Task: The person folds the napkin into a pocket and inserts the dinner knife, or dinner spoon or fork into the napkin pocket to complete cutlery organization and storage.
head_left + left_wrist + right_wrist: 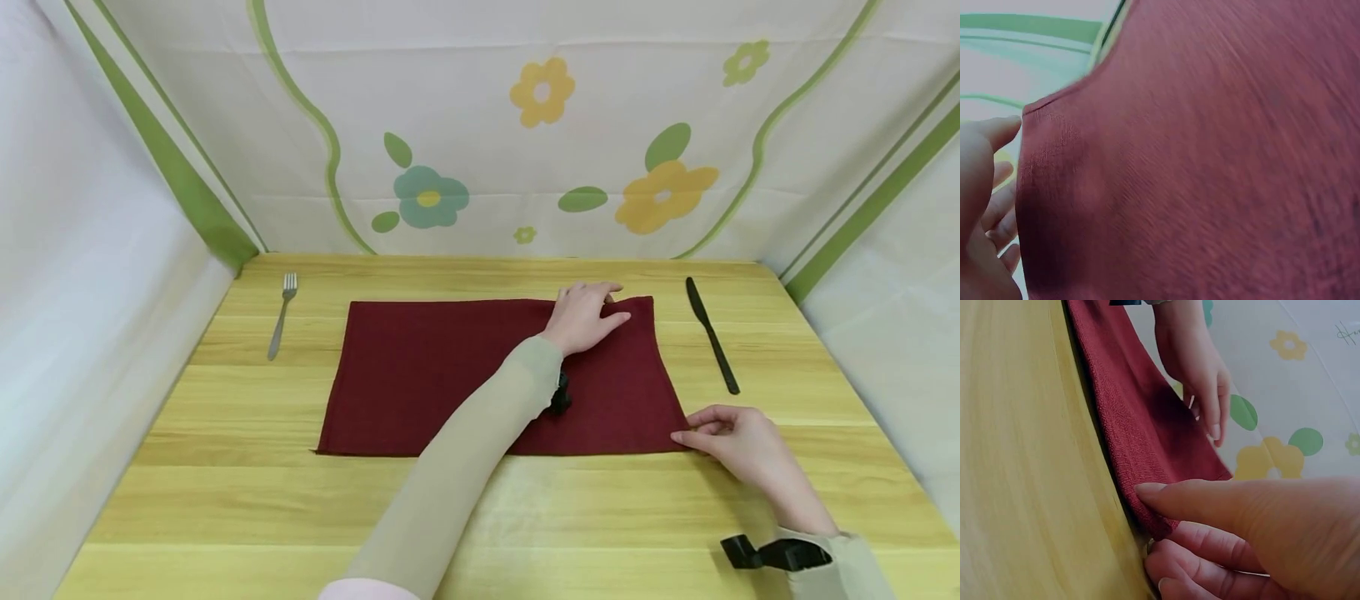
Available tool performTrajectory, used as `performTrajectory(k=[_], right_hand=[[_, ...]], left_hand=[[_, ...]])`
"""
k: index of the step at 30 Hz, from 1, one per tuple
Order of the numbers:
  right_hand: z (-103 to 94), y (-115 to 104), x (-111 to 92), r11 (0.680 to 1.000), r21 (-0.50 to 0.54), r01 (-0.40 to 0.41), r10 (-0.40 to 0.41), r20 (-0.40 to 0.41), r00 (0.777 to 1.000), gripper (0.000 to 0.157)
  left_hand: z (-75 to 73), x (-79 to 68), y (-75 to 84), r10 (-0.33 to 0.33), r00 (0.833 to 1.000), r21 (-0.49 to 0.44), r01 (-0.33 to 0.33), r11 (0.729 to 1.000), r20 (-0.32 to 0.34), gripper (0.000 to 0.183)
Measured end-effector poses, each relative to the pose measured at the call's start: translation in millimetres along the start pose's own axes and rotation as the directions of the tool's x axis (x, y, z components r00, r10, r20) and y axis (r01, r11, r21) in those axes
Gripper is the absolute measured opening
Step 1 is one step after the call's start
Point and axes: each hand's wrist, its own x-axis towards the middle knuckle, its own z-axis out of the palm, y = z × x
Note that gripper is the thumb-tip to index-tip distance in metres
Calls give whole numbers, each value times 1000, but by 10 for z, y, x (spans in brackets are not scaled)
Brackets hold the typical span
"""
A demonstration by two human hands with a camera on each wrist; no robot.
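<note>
A dark red cloth lies spread out on the wooden table. My right hand pinches its near right corner; the right wrist view shows the thumb on top and curled fingers underneath. Reaching across the cloth, my left hand is over the far edge, close to the far right corner. Its thumb and fingers are apart in the left wrist view, at the edge of the cloth with nothing gripped between them.
Left of the cloth a fork lies on the table, tines away from me. A black knife lies to the right, beyond my right hand. White curtains with flowers and green bands enclose the back and sides.
</note>
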Motion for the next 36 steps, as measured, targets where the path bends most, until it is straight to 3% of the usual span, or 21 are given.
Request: performTrajectory(k=[5,9,13,20,26,31,36], right_hand=[[13,3,1,1000,-5,11,-11,-10,1000,36],[23,-4,12,1000,-7,16,-16,-10,1000,35],[-1,-22,73,998,-10,61,-61,-10,998,35],[-84,-69,256,988,-7,154,-154,-87,984,43],[-80,-84,346,977,7,211,-208,-161,965,48],[-28,-112,365,968,80,237,-225,-137,965,39],[-3,-117,372,970,86,226,-220,-81,972,31]], left_hand=[[-34,-14,76,59,998,50,-59,997,-1,35],[-81,-32,127,111,994,-13,-111,994,-5,18],[-147,-28,184,165,986,-92,-162,983,24,21],[-272,-41,251,222,972,-115,-212,970,79,18],[-544,-85,245,305,948,-247,-275,929,89,5],[-826,-148,253,378,919,-344,-322,882,110,8],[-1065,-205,234,403,905,-341,-340,877,135,14]])
